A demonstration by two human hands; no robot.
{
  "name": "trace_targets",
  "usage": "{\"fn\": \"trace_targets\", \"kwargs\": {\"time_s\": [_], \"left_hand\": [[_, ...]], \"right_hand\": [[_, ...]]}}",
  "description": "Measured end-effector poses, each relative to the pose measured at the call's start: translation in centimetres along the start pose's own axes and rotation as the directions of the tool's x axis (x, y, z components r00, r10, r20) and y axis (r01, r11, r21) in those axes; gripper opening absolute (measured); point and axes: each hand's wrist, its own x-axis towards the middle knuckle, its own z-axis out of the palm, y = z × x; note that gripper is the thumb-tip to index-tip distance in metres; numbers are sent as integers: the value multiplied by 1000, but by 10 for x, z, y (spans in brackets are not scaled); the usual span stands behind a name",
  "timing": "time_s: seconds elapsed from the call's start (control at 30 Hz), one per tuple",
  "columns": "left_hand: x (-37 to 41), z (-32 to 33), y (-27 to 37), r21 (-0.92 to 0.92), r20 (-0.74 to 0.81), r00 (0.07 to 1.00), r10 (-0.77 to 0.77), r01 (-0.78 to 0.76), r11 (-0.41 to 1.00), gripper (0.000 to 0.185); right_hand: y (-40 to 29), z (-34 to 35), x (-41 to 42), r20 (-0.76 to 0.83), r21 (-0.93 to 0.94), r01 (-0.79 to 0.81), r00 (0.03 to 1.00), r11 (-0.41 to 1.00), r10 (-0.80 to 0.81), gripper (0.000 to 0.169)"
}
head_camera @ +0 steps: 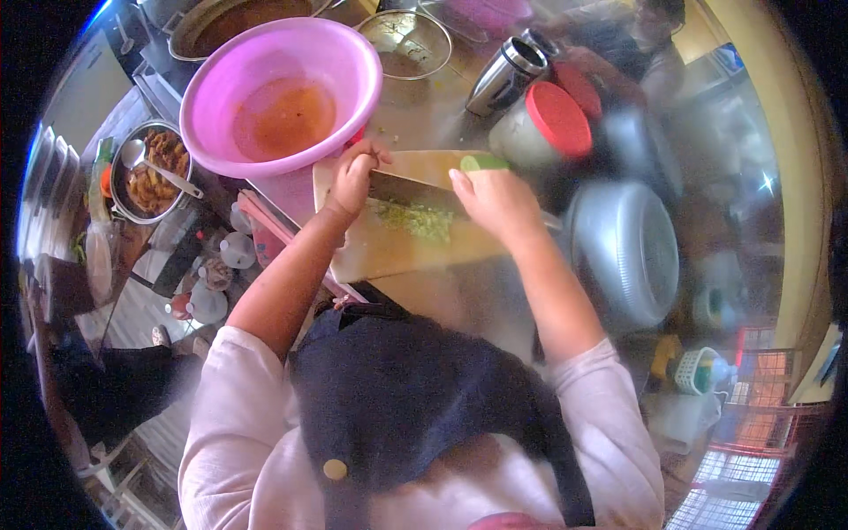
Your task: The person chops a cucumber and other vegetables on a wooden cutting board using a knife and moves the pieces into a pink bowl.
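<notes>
A broad knife blade (pixel 414 187) spans the gap between my two hands over a cutting board (pixel 371 258). My left hand (pixel 354 179) is closed around the knife's left end, near the pink basin. At its right end, my right hand (pixel 497 199) is closed on the knife, and its fingers are partly hidden. A pale green, rounded thing (pixel 483 162) shows just beyond my right knuckles; whether it is a vegetable piece or a handle I cannot tell. Finely chopped green vegetable (pixel 421 222) lies on the board below the blade.
A pink basin (pixel 205 126) with orange-brown liquid stands behind left, a strainer (pixel 450 50) behind. Steel tumbler (pixel 497 79), red-lidded container (pixel 560 119) and large metal pot (pixel 623 252) stand right. A pan of food (pixel 189 175) and plastic jugs (pixel 209 305) are left. Another person (pixel 623 46) is across.
</notes>
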Motion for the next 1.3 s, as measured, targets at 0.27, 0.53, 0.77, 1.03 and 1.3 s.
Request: {"fn": "trace_targets", "kwargs": {"time_s": [0.27, 0.53, 0.77, 1.03, 1.3], "left_hand": [[-2, 5, 5, 75, -6, 995, 97, -96, 993, 25], [-4, 12, 13, 67, -3, 978, 209, -208, 976, 22], [9, 3, -8, 23, -7, 997, 71, -71, 997, 21], [15, 3, 8, -39, 7, 989, 146, -145, 989, 19], [19, 10, -16, 39, 124, 970, 211, -217, 975, 19]], "right_hand": [[20, 16, 3, 3, 61, -10, 1000, 998, 9, 39], [35, 33, 15, -64, 7, 61, 996, 998, -61, 44], [38, 53, 12, -142, 72, 11, 990, 997, -1, 48], [10, -5, 12, -124, 14, 31, 992, 999, -29, 44], [31, 41, -2, -133, 100, 9, 991, 995, 4, 49]]}}
